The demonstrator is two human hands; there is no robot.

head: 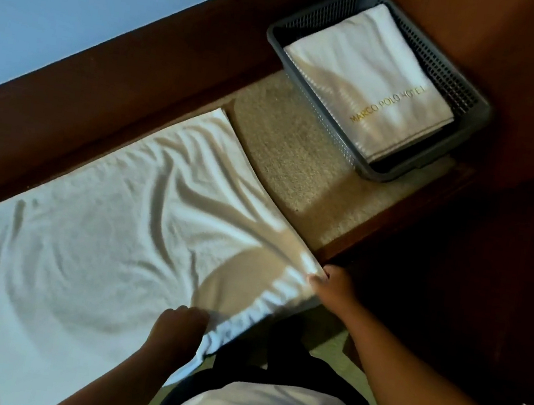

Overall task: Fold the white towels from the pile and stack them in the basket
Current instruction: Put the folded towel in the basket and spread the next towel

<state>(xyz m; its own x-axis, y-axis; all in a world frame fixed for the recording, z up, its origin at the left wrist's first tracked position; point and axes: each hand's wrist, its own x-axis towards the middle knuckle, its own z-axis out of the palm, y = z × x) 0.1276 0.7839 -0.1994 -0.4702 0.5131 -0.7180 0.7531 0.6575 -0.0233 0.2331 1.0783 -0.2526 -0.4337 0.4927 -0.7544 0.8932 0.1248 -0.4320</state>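
**Towel spread on desk, first fold pending**

White towel [98, 229] lies open and wrinkled on the desk [297, 172], its near edge bunched. Left hand [177, 327] and right hand [333, 285] each have a narrow grip pinching that edge. Suggest tensioning the edge, carrying both corners level to the far edge, then smoothing. Grey basket [367, 169] holds one folded towel [370, 79].

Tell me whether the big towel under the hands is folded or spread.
Spread. The big towel lies wide and wrinkled, with no fold made in it; the left hand and right hand hold its bunched near edge.
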